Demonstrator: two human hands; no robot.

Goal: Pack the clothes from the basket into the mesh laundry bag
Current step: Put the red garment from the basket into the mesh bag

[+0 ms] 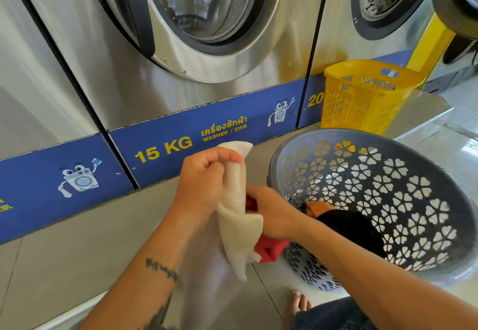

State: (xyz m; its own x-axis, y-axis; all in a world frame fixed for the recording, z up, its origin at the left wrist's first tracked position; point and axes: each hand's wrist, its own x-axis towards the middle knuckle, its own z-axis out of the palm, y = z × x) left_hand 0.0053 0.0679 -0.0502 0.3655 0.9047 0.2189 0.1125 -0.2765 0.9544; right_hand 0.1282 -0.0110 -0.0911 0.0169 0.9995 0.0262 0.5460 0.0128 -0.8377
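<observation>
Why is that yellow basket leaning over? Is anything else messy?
The yellow basket tilts against the washing machine instead of standing flat. Nothing looks spilled or broken.

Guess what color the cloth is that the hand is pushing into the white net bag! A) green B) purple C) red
C: the right hand presses a red cloth against the white mesh bag, which the left hand grips.

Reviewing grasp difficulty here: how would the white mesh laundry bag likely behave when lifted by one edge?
Probably floppy: the mesh laundry bag folds and droops below the left hand. Likely light, since a pinch of the fingers holds it. Its mouth seems apt to collapse; the right hand is pushing the red garment in.
</observation>
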